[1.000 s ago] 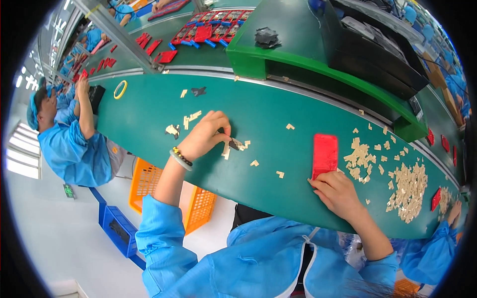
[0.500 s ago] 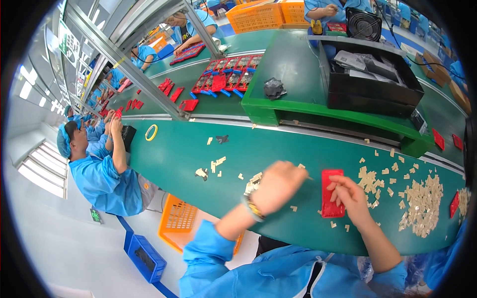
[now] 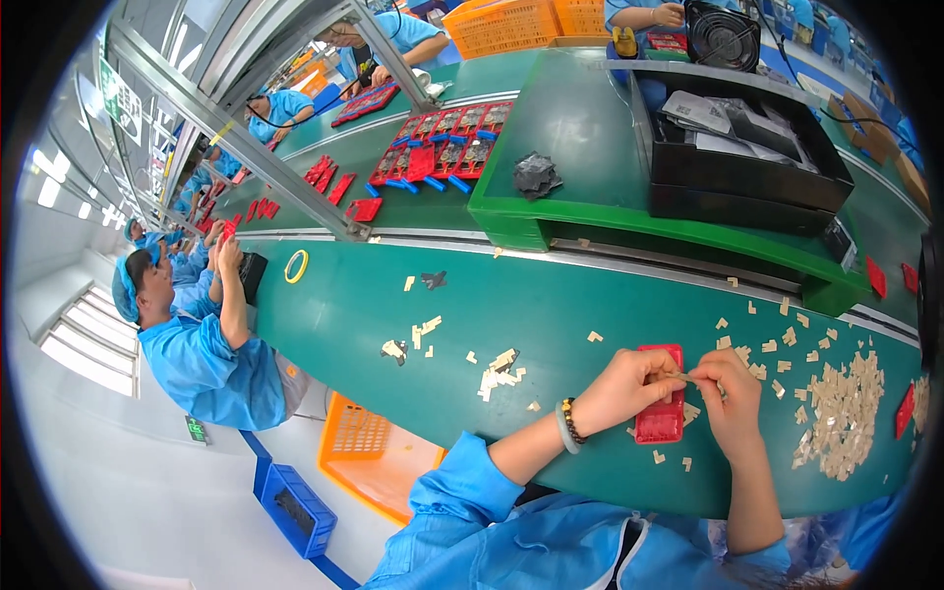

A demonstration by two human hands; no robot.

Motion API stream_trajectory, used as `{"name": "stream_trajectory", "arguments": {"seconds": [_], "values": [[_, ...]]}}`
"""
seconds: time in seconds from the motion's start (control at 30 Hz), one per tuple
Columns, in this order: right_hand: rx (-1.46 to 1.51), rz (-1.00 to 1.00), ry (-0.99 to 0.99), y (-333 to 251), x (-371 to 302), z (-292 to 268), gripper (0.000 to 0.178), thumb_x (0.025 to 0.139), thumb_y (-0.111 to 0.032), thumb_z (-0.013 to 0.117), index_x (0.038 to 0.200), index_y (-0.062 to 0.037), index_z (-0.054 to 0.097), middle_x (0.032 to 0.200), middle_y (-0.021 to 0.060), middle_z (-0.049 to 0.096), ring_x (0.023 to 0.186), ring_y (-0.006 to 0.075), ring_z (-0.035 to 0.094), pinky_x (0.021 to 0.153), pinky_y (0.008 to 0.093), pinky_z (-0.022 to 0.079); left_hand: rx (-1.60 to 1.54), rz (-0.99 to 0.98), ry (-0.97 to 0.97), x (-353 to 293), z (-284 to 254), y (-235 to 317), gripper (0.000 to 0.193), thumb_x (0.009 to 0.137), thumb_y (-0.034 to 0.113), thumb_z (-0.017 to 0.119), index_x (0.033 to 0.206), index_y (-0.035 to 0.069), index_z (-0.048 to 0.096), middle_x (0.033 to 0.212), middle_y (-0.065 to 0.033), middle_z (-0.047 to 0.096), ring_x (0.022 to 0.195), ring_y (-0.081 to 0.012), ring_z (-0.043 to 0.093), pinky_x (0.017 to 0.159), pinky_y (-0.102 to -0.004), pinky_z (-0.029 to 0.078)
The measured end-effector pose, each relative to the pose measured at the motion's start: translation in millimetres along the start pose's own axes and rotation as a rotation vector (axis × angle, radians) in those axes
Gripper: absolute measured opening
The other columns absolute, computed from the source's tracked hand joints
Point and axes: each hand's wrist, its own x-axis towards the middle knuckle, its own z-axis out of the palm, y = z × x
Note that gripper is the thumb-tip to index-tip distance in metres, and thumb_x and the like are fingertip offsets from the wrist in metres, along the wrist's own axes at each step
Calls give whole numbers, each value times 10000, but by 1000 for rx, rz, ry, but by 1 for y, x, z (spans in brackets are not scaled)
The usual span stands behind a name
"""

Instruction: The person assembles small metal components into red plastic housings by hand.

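Note:
A red plastic case part (image 3: 660, 421) lies on the green bench, partly covered by my hands. Above it, my left hand (image 3: 629, 382) pinches a small cream piece (image 3: 680, 377) between thumb and fingers. From the other side, my right hand (image 3: 730, 389) closes its fingertips on the same piece; its exact shape is mostly hidden. Loose cream L-shaped pieces lie around: a big heap (image 3: 844, 418) right of my right hand, and a smaller cluster (image 3: 501, 374) on a dark scrap to the left.
A black box of packets (image 3: 747, 187) stands on a green raised shelf (image 3: 629, 232) at the back. An orange crate (image 3: 379, 452) sits below the bench edge at left. Yellow tape (image 3: 296, 265) lies near a co-worker (image 3: 192, 324). Red assemblies (image 3: 442, 146) fill the far line.
My left hand has swung right from near the small cluster to above the red case part. My right hand has lifted slightly rightward, and both now meet at a small cream piece.

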Motion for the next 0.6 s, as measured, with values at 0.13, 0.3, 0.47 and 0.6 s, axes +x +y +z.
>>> {"name": "stream_trajectory", "arguments": {"seconds": [0.13,0.3,0.47,0.6], "values": [[-158,-56,25,4,-4,4,149,753,27,692,880,-26,633,874,88,591,728,224,593,601,299,476,53,24,-70,1,2,-4,88,929,67,581,887,-9,596,693,-25,609,638,-53,553,572,-221,459],[-390,-170,221,-2,0,10,213,705,-42,749,900,-45,662,887,83,592,768,239,608,612,314,487,-375,-184,-21,-5,-1,3,140,971,122,538,996,5,610,870,-56,677,746,-71,606,661,-199,481],[-253,-60,170,6,-1,13,215,721,-37,743,925,-44,676,898,84,622,752,225,630,620,304,510,-377,-119,-29,-7,-1,12,189,985,135,525,1055,0,638,958,-42,669,878,-85,593,800,-222,464],[-33,69,67,10,-4,8,210,728,-11,722,928,-25,660,892,82,633,721,215,640,592,302,519,-196,-25,-23,-7,1,0,190,986,111,520,1073,-17,631,878,-20,634,840,-82,577,780,-221,480]]}}
